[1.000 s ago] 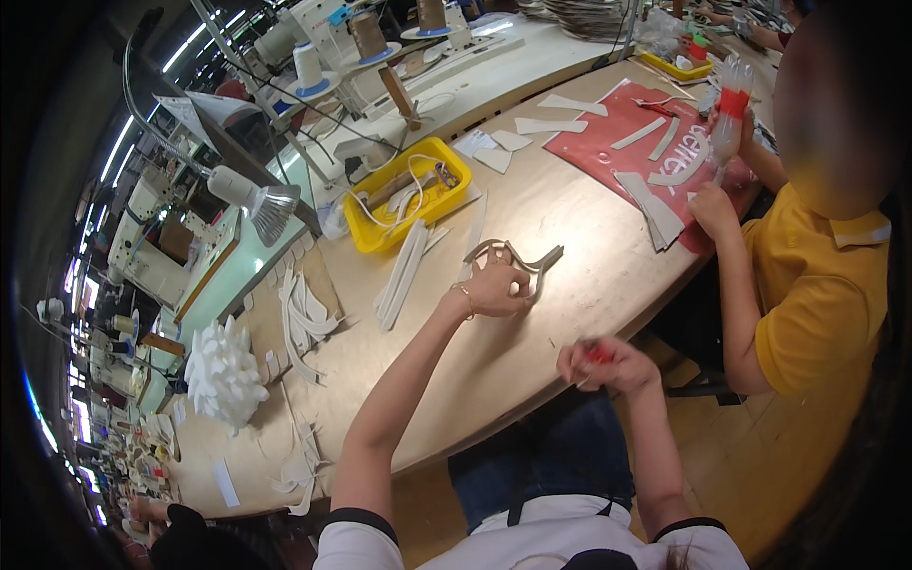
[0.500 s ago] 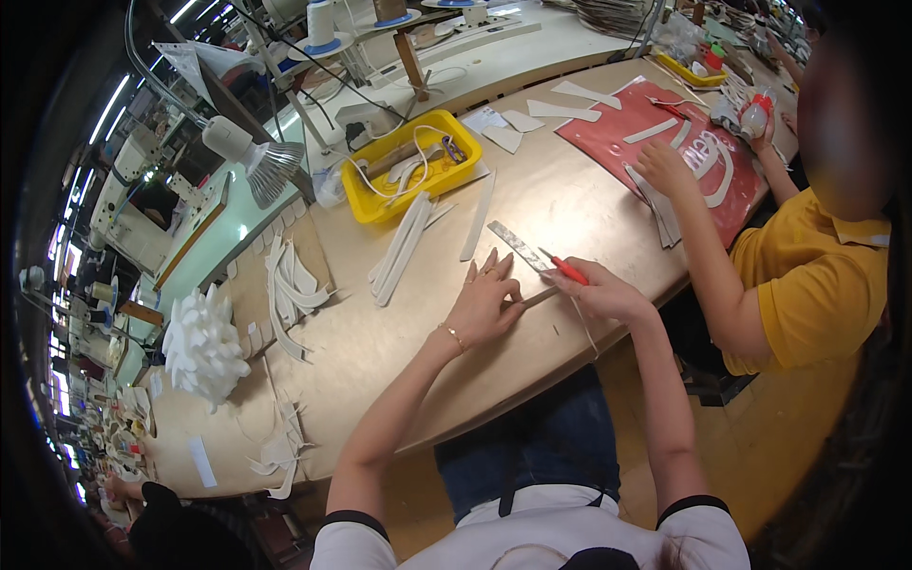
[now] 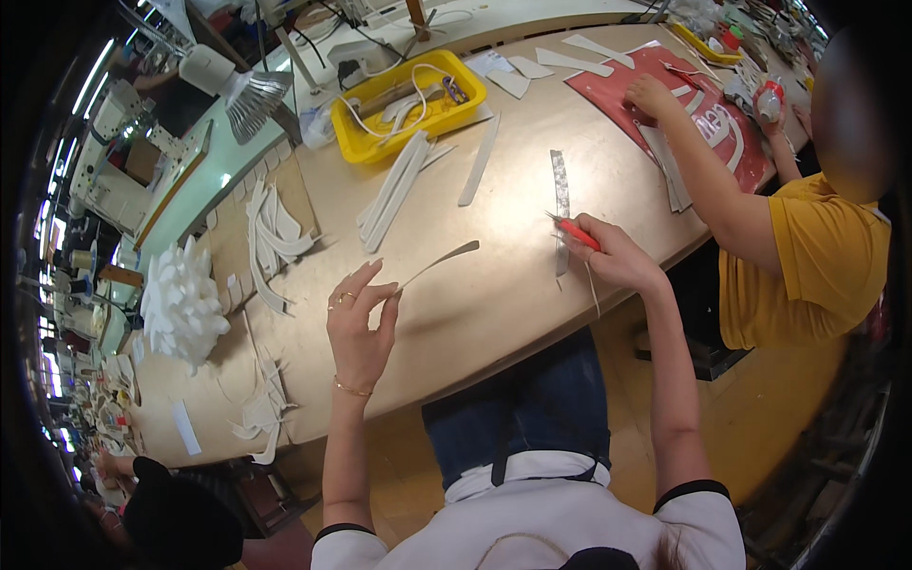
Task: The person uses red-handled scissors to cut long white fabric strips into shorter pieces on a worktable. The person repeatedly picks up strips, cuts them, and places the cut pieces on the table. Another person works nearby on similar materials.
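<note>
My left hand [image 3: 363, 313] is raised over the table, thumb and finger pinching one end of a thin narrow strip [image 3: 451, 254]. The strip's wider grey end points right. Farther right, my right hand [image 3: 613, 255] is closed around small red-handled snips [image 3: 579, 234], their pointed tips toward the left. Beside those tips lies a flat, mottled grey metal strip [image 3: 560, 180], shaped like a ruler; its lower part runs next to my fingers. A thin pale cord [image 3: 594, 290] hangs below my right hand.
Pale cut strips [image 3: 394, 190] lie near a yellow tray [image 3: 356, 142] of tools. White pieces [image 3: 185, 304] are heaped at left, under a lamp [image 3: 252, 95]. At right a co-worker's arm [image 3: 717, 185] reaches over a red sheet [image 3: 608, 90]. The table's edge [image 3: 475, 366] runs before me.
My left hand has moved left and lifted, carrying the thin strip away from the metal strip. The metal strip has turned from slanting to nearly straight away from me.
</note>
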{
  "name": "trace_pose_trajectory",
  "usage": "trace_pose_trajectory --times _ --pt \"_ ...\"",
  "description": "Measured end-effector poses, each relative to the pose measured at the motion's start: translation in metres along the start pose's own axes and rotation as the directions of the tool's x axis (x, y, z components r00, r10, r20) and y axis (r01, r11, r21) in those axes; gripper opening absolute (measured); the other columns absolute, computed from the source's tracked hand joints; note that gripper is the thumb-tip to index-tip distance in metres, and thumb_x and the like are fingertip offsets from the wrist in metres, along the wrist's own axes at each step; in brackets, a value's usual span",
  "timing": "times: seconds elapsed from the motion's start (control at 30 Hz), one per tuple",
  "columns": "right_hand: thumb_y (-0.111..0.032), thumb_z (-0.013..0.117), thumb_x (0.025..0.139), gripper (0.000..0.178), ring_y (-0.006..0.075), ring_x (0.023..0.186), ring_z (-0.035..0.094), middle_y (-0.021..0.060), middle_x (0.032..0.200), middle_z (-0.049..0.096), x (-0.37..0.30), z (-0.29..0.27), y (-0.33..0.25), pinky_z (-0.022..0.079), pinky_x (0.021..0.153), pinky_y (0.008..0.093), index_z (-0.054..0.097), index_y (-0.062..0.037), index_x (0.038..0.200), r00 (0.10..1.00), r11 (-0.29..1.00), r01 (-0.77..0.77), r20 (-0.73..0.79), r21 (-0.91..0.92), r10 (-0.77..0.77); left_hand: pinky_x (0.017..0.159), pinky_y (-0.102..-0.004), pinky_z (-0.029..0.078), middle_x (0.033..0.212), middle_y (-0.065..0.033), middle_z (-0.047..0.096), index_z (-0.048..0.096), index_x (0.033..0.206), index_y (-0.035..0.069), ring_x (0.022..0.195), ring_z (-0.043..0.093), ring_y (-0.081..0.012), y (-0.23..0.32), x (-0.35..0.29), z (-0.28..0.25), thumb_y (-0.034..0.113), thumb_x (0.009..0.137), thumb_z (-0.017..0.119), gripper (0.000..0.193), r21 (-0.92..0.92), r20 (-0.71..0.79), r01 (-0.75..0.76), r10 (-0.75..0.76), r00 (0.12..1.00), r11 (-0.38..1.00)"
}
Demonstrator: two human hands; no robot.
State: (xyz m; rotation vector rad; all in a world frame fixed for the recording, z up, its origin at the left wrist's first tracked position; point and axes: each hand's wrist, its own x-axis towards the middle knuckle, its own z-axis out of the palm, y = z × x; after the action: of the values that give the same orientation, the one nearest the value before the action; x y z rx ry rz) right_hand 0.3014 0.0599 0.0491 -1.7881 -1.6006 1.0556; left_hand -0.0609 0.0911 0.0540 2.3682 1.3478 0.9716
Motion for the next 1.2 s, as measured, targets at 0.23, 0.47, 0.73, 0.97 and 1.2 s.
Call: trace_pose_trajectory --times 0.23,0.47,0.73,0.97,1.2 --pt "-0.015 0.056 0.098 0.012 0.0088 0.060 0.046 0.0085 0.083 0.062 -0.060 -0.016 -0.006 0.040 0.056 0.0229 0.057 -0.0031 0.101 0.994 0.844 -0.060 -0.046 0.533 0.100 0.116 -0.0493 0.027 0.153 -0.0183 0.040 0.052 0.139 0.007 0.141 0.037 -0.0353 0.037 -0.054 0.056 0.010 0.091 0.062 0.049 0.144 0.356 -0.109 0.051 0.933 0.984" --pt "-0.014 0.072 0.086 0.023 0.0187 0.062 0.066 0.0080 0.071 0.063 -0.165 -0.032 0.020 0.047 0.056 0.0249 0.054 -0.0004 0.087 0.982 0.637 0.133 -0.014 0.759 -0.189 0.118 -0.0559 0.021 0.161 -0.0188 0.024 0.035 0.151 0.003 0.147 0.023 -0.0420 0.071 -0.060 0.071 0.031 0.094 0.061 0.068 0.026 0.375 0.003 -0.012 0.927 1.000" --pt "-0.004 0.067 0.090 0.012 0.0131 0.075 0.066 0.0035 0.077 0.061 -0.160 -0.004 -0.001 0.048 0.067 0.0238 0.055 -0.0017 0.091 0.984 0.739 -0.167 0.159 0.652 0.082 0.119 -0.0532 0.020 0.160 -0.0144 0.028 0.033 0.152 0.005 0.147 0.023 -0.0418 0.108 -0.044 0.122 0.049 0.095 0.054 0.074 0.042 0.460 -0.143 0.108 0.881 0.989" --pt "-0.005 0.063 0.095 0.008 0.0092 0.075 0.062 0.0030 0.080 0.063 -0.112 0.035 -0.022 0.049 0.072 0.0233 0.057 0.0000 0.094 0.982 0.795 -0.184 0.148 0.579 0.119 0.114 -0.0477 0.032 0.153 -0.0161 0.038 0.049 0.141 0.004 0.140 0.037 -0.0363 0.107 -0.050 0.102 0.026 0.092 0.066 0.056 -0.321 0.412 0.011 0.129 0.902 0.947" --pt "-0.007 0.065 0.095 0.012 0.0093 0.077 0.064 0.0032 0.081 0.064 -0.091 0.049 -0.043 0.050 0.071 0.0229 0.060 0.0017 0.101 0.971 0.835 -0.190 0.226 0.516 0.080 0.086 -0.0279 0.050 0.115 -0.0070 0.067 0.067 0.117 0.003 0.104 0.062 -0.0139 0.103 -0.058 0.070 0.006 0.089 0.072 0.028 -0.793 0.519 0.573 -0.262 0.814 0.207"
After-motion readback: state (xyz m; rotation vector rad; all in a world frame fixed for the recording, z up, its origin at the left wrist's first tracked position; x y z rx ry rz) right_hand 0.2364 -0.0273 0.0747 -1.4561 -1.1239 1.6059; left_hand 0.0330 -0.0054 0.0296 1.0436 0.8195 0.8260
